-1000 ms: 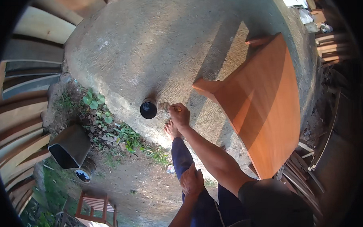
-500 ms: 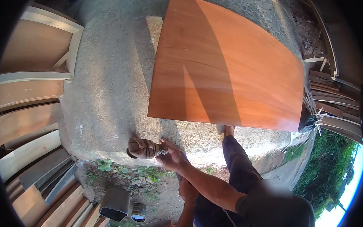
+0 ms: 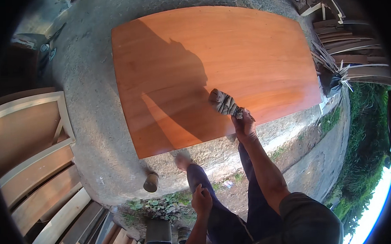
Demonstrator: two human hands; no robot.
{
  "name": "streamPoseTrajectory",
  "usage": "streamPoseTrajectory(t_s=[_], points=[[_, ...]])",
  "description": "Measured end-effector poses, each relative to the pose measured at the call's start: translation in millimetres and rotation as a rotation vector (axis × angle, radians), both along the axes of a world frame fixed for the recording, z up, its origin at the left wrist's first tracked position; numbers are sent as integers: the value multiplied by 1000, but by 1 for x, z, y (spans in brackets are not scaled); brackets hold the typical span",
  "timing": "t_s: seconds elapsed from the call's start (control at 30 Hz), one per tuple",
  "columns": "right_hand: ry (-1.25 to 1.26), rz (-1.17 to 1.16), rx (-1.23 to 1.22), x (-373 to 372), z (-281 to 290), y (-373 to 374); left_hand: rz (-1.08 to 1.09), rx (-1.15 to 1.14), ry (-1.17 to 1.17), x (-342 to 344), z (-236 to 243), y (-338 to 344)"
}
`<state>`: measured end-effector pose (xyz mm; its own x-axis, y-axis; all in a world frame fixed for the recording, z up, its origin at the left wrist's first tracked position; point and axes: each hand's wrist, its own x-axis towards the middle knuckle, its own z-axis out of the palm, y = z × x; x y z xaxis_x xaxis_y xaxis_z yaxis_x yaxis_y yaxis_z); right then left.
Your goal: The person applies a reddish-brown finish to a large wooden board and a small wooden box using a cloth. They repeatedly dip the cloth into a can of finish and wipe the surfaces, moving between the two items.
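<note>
My right hand [image 3: 246, 128] is closed round the narrow end of a grey-brown, brush-shaped bundle [image 3: 223, 102] bound round with bands. The bundle is over the near part of a large orange-brown wooden panel [image 3: 240, 47]; whether it touches the surface is hard to tell. The panel lies flat, with my shadow across its left half. My left hand [image 3: 201, 200] hangs in front of my left leg with its fingers curled in and nothing visible in them. A small brown can [image 3: 151, 182] stands on the ground near the panel's near left corner.
Boards [image 3: 61, 221] and a framed panel [image 3: 27, 123] stand along the left. A dark square container [image 3: 158, 234] and a round tin [image 3: 183, 236] sit by low plants at the bottom. Wood strips [image 3: 352, 43] are piled at the right, near a black bag [image 3: 334, 83].
My right hand has lifted the bundle from the can at the left and carried it right, over the panel. My view has turned, and the can now shows uncovered.
</note>
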<state>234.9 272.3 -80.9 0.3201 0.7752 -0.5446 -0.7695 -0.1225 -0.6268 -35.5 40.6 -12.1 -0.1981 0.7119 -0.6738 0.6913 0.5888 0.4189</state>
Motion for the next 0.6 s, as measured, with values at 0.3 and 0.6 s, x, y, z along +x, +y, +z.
streamPoseTrajectory(t_s=[0.3,0.6], points=[[-394,85,-92,60,13,29,-104,-124,63,16,-10,25],[-627,45,-173,214,11,50,-225,-176,188,95,-10,46]])
